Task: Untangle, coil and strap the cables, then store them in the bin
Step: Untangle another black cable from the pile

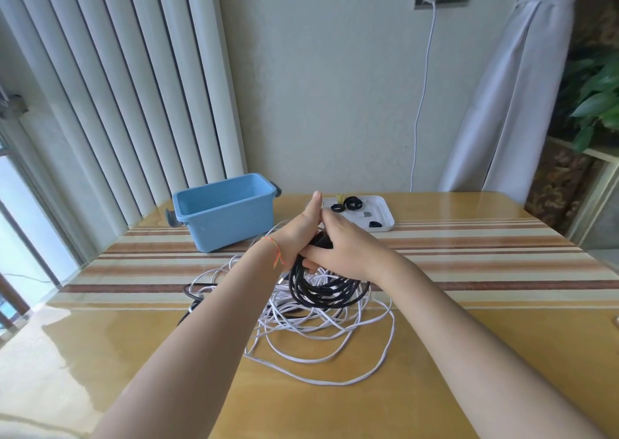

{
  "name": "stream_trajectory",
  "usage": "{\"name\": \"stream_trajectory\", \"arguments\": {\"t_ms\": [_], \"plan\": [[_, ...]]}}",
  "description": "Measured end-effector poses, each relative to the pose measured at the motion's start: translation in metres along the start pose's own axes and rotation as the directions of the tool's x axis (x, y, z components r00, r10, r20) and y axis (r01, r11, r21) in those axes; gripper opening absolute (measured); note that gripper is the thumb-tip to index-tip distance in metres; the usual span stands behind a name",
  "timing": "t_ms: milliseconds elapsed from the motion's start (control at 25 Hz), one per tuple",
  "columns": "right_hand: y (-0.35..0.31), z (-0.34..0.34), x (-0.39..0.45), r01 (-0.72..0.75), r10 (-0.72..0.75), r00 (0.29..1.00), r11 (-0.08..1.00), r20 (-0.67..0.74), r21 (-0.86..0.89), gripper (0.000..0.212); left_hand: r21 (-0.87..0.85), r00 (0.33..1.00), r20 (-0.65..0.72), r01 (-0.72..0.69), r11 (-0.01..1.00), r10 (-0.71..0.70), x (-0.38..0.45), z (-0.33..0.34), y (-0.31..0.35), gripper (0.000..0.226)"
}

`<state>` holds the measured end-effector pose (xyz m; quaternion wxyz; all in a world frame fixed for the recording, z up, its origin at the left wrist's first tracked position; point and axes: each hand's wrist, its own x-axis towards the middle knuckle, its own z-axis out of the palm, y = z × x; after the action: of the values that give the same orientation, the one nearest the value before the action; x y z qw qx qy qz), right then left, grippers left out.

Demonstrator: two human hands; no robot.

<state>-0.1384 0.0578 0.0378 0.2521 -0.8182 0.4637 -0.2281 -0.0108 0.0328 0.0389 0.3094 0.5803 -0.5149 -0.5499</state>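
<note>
Black cable hangs coiled at frame centre, both hands clamped on it: left hand, right hand. Coiling looks done; strapping likely follows.

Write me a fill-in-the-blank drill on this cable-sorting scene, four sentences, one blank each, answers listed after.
1. Both hands, the left hand and the right hand, hold a coil of ____ cable.
2. The loose tangle lying on the table is ____ cable.
3. The bin is coloured ____.
4. The black straps lie on a ____ tray.

Missing words: black; white; blue; white
</note>
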Motion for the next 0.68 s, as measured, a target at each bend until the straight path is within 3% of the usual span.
{"name": "stream_trajectory", "arguments": {"t_ms": [120, 240, 360, 480, 600, 680], "plan": [[0.006, -0.003, 0.003, 0.039, -0.039, 0.999, 0.995, -0.007, 0.09, 0.025, -0.096, 0.995, 0.098, 0.036, 0.995, -0.026, -0.001, -0.004, 0.001, 0.066], [0.015, -0.003, 0.011, 0.099, -0.098, 0.995, 0.993, -0.031, 0.06, 0.007, -0.107, 0.978, 0.203, 0.078, 0.991, -0.055, 0.002, -0.011, 0.0, 0.072], [0.022, 0.0, 0.018, 0.115, -0.113, 0.992, 0.993, -0.063, 0.039, 0.012, -0.059, 0.975, 0.212, 0.074, 0.996, -0.06, 0.006, -0.011, 0.001, 0.074], [0.032, -0.003, 0.024, 0.078, -0.076, 0.997, 0.987, -0.021, 0.144, 0.009, -0.084, 0.957, 0.288, 0.057, 0.995, -0.031, 0.017, -0.017, -0.001, 0.077], [0.047, -0.007, 0.036, 0.047, -0.012, 0.989, 0.97, -0.149, 0.237, 0.013, -0.067, 0.946, 0.324, 0.021, 0.998, 0.002, 0.026, -0.027, -0.005, 0.076], [0.057, -0.008, 0.045, 0.059, 0.018, 0.97, 0.951, -0.243, 0.304, 0.014, -0.081, 0.957, 0.283, -0.046, 0.996, 0.067, 0.034, -0.029, -0.013, 0.058]]}}
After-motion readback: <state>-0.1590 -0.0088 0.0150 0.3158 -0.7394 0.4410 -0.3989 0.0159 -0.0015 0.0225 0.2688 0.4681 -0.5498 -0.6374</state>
